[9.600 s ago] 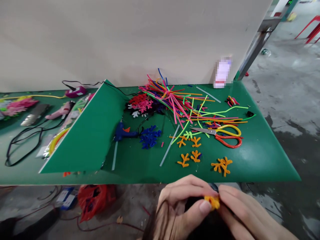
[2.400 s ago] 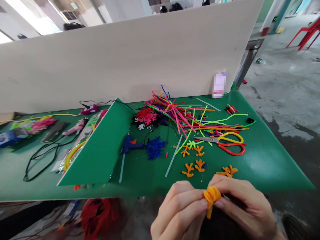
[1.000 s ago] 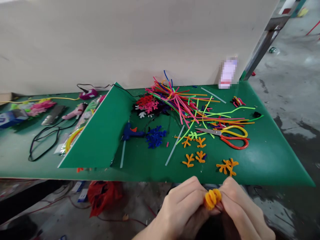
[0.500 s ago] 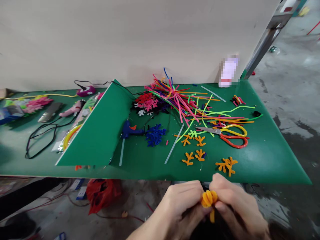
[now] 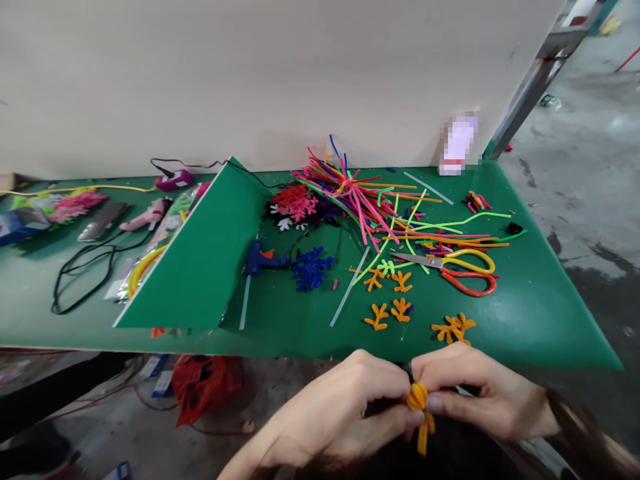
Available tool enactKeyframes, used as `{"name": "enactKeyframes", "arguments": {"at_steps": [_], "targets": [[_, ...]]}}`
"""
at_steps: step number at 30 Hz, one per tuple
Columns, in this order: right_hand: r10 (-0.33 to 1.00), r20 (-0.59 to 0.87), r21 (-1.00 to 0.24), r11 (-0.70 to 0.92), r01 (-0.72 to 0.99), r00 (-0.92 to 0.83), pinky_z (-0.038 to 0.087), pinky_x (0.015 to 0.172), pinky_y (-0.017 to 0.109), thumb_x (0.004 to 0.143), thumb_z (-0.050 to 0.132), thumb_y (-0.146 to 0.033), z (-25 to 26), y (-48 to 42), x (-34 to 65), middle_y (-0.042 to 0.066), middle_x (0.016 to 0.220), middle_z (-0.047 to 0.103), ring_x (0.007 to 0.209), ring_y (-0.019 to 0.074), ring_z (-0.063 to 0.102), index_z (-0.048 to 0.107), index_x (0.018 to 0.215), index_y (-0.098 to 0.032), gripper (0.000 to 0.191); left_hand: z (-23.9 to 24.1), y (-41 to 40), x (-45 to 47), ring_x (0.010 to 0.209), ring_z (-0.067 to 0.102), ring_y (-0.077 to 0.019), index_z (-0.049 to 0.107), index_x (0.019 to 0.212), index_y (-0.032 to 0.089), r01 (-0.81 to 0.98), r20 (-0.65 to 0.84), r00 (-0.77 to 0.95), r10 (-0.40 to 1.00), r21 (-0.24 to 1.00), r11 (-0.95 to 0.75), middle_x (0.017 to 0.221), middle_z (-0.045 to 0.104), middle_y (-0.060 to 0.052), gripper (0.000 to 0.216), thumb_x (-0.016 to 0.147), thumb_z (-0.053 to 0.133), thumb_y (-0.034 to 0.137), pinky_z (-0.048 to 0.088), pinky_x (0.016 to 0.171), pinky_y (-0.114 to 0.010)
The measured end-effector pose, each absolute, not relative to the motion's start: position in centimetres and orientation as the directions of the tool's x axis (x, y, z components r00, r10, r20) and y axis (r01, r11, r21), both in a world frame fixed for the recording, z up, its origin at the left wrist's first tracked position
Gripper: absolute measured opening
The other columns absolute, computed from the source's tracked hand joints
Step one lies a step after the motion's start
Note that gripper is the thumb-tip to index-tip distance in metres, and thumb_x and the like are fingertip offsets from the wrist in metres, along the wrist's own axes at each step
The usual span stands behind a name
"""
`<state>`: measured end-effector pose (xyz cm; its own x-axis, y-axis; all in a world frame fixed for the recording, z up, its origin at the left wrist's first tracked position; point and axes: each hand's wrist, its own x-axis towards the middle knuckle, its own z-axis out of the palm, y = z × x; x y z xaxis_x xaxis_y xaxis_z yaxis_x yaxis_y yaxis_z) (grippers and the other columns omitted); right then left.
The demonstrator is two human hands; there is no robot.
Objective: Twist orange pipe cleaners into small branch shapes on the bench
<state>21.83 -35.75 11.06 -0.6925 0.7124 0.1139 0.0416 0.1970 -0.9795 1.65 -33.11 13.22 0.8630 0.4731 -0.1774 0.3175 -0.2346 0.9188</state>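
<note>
Both of my hands meet just in front of the table's near edge, pinching one bent orange pipe cleaner (image 5: pixel 419 398). My left hand (image 5: pixel 357 400) is closed on its left side, thumb and fingertips pressed in. On the other side my right hand (image 5: pixel 477 392) pinches it too. The piece is folded into tight loops at the top, and a short end hangs below the fingers. Several finished orange branch shapes (image 5: pixel 401 309) lie on the table beyond my hands, and a small overlapping cluster (image 5: pixel 453 328) of them is nearest to my right hand.
Scissors (image 5: pixel 450 263) with yellow and red handles lie on the green table (image 5: pixel 545 320). Behind them spreads a pile of coloured pipe cleaners (image 5: pixel 350 190). A blue glue gun (image 5: pixel 263 259) stands by blue branch pieces (image 5: pixel 313 268), beside a green divider panel (image 5: pixel 185 267).
My hands have turned and opened out at the wrists, still pinching the orange pipe cleaner. More of its lower end now shows beneath the fingers.
</note>
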Motion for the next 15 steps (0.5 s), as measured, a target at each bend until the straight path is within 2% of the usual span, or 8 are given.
{"name": "enactKeyframes", "arguments": {"at_steps": [7,9,12,15], "targets": [[0.747,0.085,-0.989,0.142,0.033,-0.659,0.038,0.056,0.022,0.092,0.048,-0.036,10.8,-36.0,21.8,0.003,0.067,0.053,0.06,0.0105,0.048,0.065,0.075,-0.012,0.035,13.6,-32.7,1.7,0.057,0.042,-0.0085,0.052,0.064,0.015,0.317,-0.126,0.895,0.428,0.855,-0.411,0.063,0.049,0.004,0.023,0.087,0.052,0.016,0.032,0.053,-0.02],[0.768,0.111,-0.986,0.163,0.025,-0.63,0.038,0.054,0.022,0.092,0.049,-0.033,10.9,-36.2,21.6,0.003,0.066,0.054,0.058,0.0101,0.048,0.065,0.073,-0.013,0.033,13.7,-32.7,1.4,0.059,0.043,-0.009,0.053,0.069,0.016,0.298,-0.095,0.907,0.411,0.834,-0.465,0.065,0.051,0.003,0.02,0.088,0.053,0.02,0.033,0.054,-0.02],[0.782,0.176,-0.973,0.229,0.013,-0.598,0.038,0.053,0.021,0.092,0.048,-0.026,11.2,-36.5,21.4,0.003,0.066,0.055,0.058,0.0102,0.049,0.063,0.068,-0.014,0.031,13.9,-32.7,1.0,0.063,0.047,-0.0105,0.055,0.078,0.016,0.291,-0.029,0.9,0.435,0.782,-0.551,0.072,0.055,0.001,0.023,0.087,0.056,0.037,0.034,0.054,-0.02],[0.776,0.219,-0.956,0.292,0.029,-0.591,0.036,0.052,0.021,0.093,0.046,-0.021,11.4,-36.7,21.2,0.001,0.063,0.051,0.058,0.0097,0.046,0.056,0.061,-0.015,0.034,14.4,-32.4,1.0,0.065,0.047,-0.012,0.056,0.08,0.015,0.279,0.024,0.911,0.412,0.699,-0.658,0.073,0.057,-0.001,0.022,0.09,0.051,0.033,0.035,0.055,-0.021]]}}
